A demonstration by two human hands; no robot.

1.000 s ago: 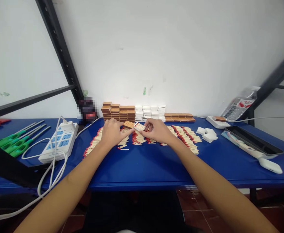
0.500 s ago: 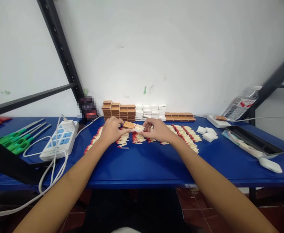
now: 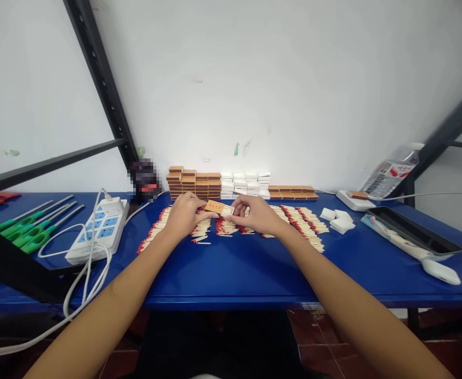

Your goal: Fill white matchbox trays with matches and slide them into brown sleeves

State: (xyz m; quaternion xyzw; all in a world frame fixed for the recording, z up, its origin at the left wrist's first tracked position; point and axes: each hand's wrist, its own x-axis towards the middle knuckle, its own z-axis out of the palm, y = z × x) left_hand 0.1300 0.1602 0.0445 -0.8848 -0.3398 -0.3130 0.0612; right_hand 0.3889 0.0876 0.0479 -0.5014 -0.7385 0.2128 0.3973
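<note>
Between my hands, above the rows of matches, is a matchbox whose white inner tray (image 3: 227, 211) of matches stands partly out of its orange-brown sleeve (image 3: 215, 207). My left hand (image 3: 184, 215) grips the sleeve with thumb and fingers. The tray's right end is pinched in my right hand (image 3: 252, 213). Red-tipped matches (image 3: 302, 226) lie in several rows on the blue table beneath and around both hands. Behind them stand stacks of brown matchbox sleeves (image 3: 207, 181), white trays (image 3: 247, 184) and a low row of brown boxes (image 3: 292, 191).
To the left are a white power strip (image 3: 100, 226) with looping cables and several green-handled tools (image 3: 33, 231). At right lie loose white trays (image 3: 338, 220), a black open case (image 3: 416, 229), a white earphone case (image 3: 441, 271) and a leaning plastic bottle (image 3: 394, 171). Black shelf posts (image 3: 100, 73) flank the table.
The tray has slid further into the sleeve, so less of the matches shows. Both hands stay in nearly the same place; the view has shifted slightly.
</note>
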